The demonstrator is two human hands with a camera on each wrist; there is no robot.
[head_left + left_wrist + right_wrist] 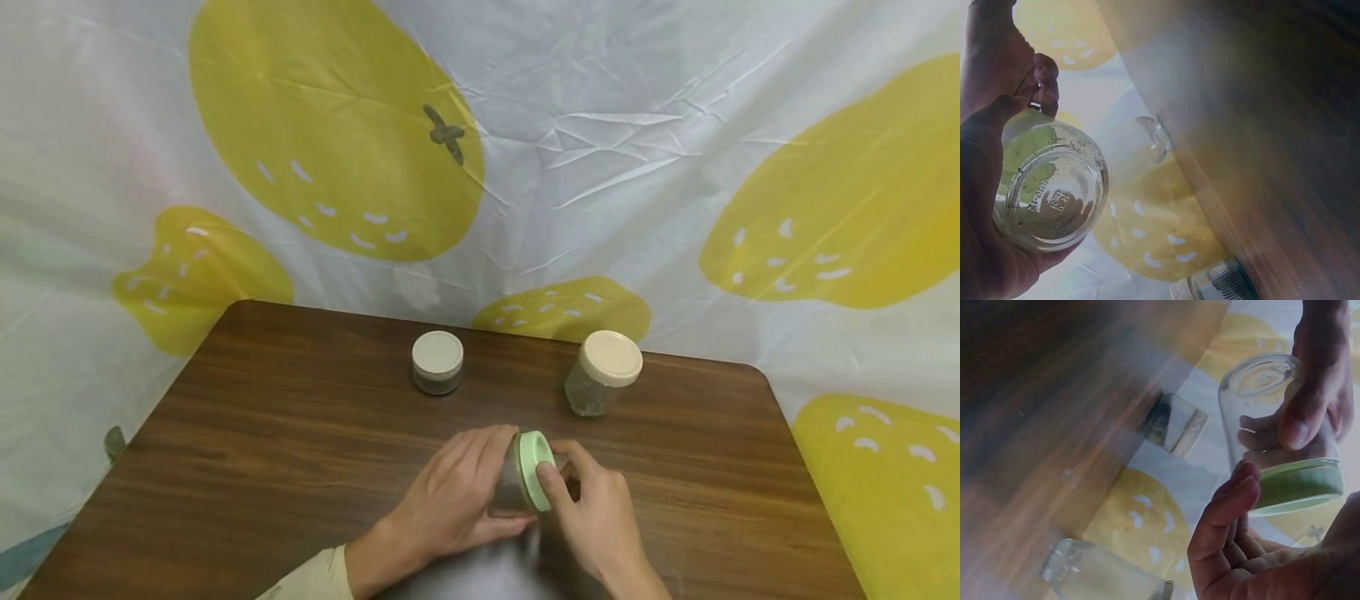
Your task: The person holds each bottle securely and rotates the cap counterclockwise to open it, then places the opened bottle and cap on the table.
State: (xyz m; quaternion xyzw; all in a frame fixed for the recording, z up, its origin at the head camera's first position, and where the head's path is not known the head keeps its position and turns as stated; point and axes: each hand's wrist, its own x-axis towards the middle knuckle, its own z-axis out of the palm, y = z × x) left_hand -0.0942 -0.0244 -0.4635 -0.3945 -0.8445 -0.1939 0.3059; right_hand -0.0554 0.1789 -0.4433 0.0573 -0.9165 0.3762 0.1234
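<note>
Surface of dark wood grain, with short jar upright toward the back under a white lid. Nearer, just to the right, left hand curled round a clear jar, fingers along the far side, thumb along the near. Jar tilted over the near part of the surface, base to the left, raised letters on the glass in the left-wrist view. Stiff and breakable by the look, probably light with no contents visible, smooth enough to slip from fingertips alone; best held as here, round the full body with a broad, moderate squeeze. At the jar's right end, green lid on the mouth, likely plastic, tougher than the glass and easier to grip; best taken by the rim, from opposite sides. Right hand part-closed there, thumb and bent fingers pinching the lid's edge, tightness impossible to tell. Behind, to the right, well apart from the short jar, tall jar upright beneath a cream lid.
</note>
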